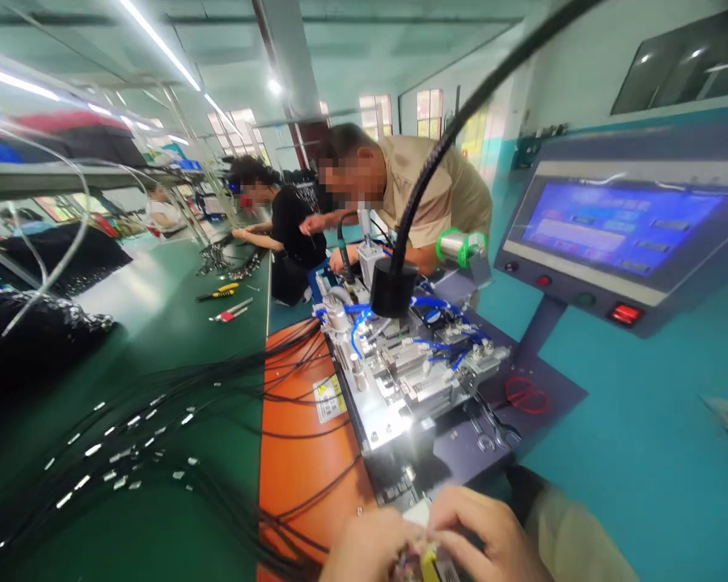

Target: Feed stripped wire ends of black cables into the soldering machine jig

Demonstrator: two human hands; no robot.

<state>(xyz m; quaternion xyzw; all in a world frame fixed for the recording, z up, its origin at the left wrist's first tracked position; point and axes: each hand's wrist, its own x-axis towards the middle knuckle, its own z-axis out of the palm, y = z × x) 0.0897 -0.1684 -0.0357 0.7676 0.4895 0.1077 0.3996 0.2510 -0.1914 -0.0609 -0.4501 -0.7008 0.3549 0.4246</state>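
Note:
At the bottom edge my left hand (367,548) and my right hand (479,537) come together, their fingers pinching a small yellow connector (432,564) with short multicoloured wires. The picture cuts off the lower part of both hands, and my fingers hide much of the connector. A bundle of black cables with bright metal terminals (127,436) lies across the green bench mat to the left of my hands, its strands running over an orange mat (303,453). Just ahead of my fingers stands a metal pneumatic fixture (394,380).
Blue air tubes (437,343) cross the fixture, and a black gooseneck lamp (394,287) arches over it. A touchscreen control panel (619,230) stands at right. Beyond, a person (425,190) leans over the machine, another person (285,230) sits at the bench, and yellow-handled tools (218,291) lie there.

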